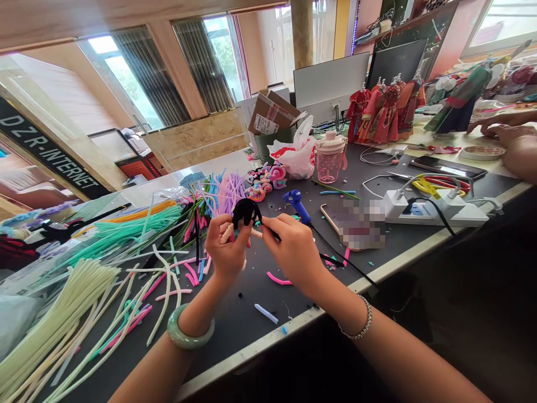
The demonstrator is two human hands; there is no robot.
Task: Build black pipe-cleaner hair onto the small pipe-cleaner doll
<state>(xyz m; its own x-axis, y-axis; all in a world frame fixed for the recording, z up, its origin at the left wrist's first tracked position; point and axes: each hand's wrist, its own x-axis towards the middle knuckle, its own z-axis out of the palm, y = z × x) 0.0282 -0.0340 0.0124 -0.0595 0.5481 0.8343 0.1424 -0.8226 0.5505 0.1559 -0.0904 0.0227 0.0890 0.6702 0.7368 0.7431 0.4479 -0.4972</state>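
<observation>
Above the dark tabletop, my left hand [226, 252] is closed round a small pipe-cleaner figure [246, 211] with a black fuzzy top and pale coiled parts. Much of the figure is hidden by my fingers. My right hand [293, 246] pinches the black fuzzy strand at the figure's right side. Just beyond the hands lies a blue glue gun [297, 206]. Pink pipe-cleaner pieces [279, 279] and a short white stick [266, 313] lie on the table near my wrists.
Bundles of pale pipe cleaners [62, 324] and green ones [126, 229] spread over the left. A phone [331, 215], a power strip [440, 215] and a pink cup [330, 159] stand or lie to the right. Another person's hand [512, 137] rests at the far right.
</observation>
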